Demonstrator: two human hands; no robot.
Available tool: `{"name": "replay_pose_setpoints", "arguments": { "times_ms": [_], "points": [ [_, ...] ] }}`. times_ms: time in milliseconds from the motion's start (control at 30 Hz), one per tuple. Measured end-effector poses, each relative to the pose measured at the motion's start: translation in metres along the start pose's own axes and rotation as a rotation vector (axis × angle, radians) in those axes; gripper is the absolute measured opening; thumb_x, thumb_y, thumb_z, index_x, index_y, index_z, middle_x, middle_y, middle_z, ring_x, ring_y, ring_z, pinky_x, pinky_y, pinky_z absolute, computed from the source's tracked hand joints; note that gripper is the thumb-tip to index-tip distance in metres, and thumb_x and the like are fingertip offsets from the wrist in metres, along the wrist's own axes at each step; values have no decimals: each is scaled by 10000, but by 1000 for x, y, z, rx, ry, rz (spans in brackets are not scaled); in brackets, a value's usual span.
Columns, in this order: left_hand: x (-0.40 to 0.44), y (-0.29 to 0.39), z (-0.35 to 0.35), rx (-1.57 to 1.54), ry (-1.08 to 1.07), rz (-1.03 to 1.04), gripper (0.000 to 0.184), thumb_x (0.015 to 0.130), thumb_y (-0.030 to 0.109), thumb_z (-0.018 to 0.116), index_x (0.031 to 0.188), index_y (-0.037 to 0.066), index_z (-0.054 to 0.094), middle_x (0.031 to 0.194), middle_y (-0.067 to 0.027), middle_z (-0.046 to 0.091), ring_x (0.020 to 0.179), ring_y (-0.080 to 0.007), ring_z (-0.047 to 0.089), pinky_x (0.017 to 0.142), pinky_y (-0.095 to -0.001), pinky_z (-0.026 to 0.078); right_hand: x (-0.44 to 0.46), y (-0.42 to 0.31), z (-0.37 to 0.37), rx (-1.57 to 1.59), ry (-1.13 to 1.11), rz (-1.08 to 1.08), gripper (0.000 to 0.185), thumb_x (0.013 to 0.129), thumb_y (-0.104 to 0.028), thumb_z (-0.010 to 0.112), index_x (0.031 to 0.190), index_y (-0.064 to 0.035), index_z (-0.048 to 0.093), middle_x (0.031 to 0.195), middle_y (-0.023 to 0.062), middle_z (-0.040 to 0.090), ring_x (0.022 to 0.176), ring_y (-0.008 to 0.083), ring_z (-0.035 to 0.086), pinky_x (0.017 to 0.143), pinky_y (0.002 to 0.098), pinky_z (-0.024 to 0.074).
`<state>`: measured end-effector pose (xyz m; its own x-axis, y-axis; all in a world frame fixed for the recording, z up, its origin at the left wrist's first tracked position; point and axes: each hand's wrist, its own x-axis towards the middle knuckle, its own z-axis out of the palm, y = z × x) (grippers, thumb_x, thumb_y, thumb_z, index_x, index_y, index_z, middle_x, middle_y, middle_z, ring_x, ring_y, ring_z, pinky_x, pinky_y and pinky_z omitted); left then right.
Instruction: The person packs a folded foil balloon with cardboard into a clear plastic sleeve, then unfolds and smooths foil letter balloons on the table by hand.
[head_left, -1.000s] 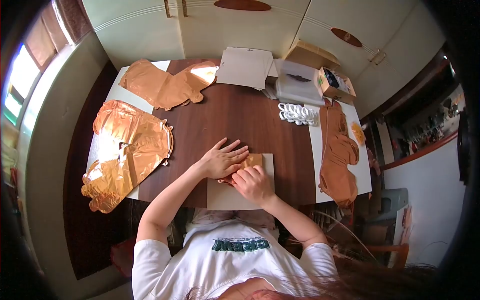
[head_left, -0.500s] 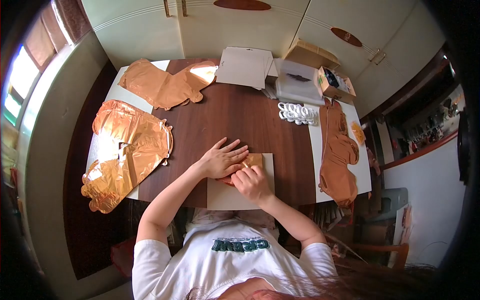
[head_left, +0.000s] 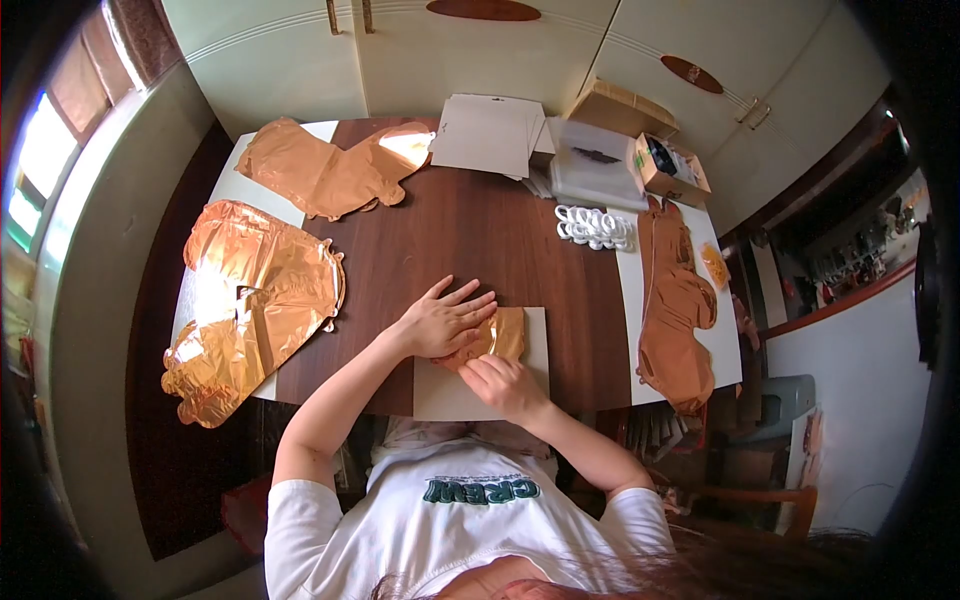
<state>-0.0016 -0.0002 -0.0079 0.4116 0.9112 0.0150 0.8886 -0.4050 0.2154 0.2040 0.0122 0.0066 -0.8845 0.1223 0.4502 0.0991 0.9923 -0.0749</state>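
Observation:
A folded piece of copper-coloured foil (head_left: 508,334) lies on a white card (head_left: 445,393) at the table's near edge. Flat on the foil's left part rests my left hand (head_left: 445,320), its fingers spread and pointing up and to the right. My right hand (head_left: 503,385) is closed at the foil's lower edge, with its fingertips pinched together on that edge. Part of the foil is hidden under both hands.
Large foil pieces lie at the left (head_left: 262,300), back left (head_left: 325,170) and right (head_left: 675,310). White rings (head_left: 595,228), a stack of cards (head_left: 487,135), a clear plastic container (head_left: 598,170) and an open box (head_left: 672,168) stand toward the back.
My right hand has moved a little down toward the foil's lower edge, and more of the foil shows. My left hand has stayed in place.

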Motion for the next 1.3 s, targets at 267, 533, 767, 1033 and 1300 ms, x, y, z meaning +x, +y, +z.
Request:
{"name": "replay_pose_setpoints", "arguments": {
  "times_ms": [267, 533, 767, 1033, 1300],
  "points": [
    [-1, 0, 3, 29, 67, 9, 540, 948, 409, 350, 1413, 134, 344, 1479, -19, 311, 1388, -236, 225, 1117, -491, 140, -15, -14, -17, 137, -57, 39, 487, 703, -386, 700, 1029, -36, 607, 1067, 83, 593, 1020, 222, 546, 913, 348, 445],
    [-3, 7, 0, 132, 131, 18, 524, 935, 405, 374, 1405, 173, 363, 1461, -11, 344, 1370, -245, 269, 1101, -511, 167, -25, -17, -12, 39, -5, -29, 405, 729, -372, 662, 955, -36, 635, 1018, 62, 604, 978, 206, 556, 913, 355, 443],
    [-6, 18, -6, 125, 56, 13, 500, 957, 408, 327, 1427, 239, 325, 1471, 26, 325, 1387, -262, 224, 1108, -541, 98, -26, -15, -12, 0, 31, -20, 361, 763, -368, 633, 911, -39, 652, 973, 53, 618, 888, 183, 550, 847, 348, 429],
    [-19, 40, 1, 75, 69, 56, 499, 942, 409, 361, 1405, 225, 372, 1455, 22, 357, 1372, -206, 271, 1124, -473, 131, -26, -16, -8, 13, 21, 2, 363, 795, -388, 598, 891, -43, 657, 931, 39, 622, 864, 168, 550, 819, 338, 416],
    [-23, 49, 1, -2, 27, 16, 489, 964, 418, 308, 1417, 235, 349, 1480, -6, 308, 1394, -224, 207, 1130, -474, 90, -23, -2, -18, 238, 3, 41, 213, 782, -297, 651, 849, -95, 656, 920, 19, 628, 867, 159, 574, 801, 336, 420]
  ]
}}
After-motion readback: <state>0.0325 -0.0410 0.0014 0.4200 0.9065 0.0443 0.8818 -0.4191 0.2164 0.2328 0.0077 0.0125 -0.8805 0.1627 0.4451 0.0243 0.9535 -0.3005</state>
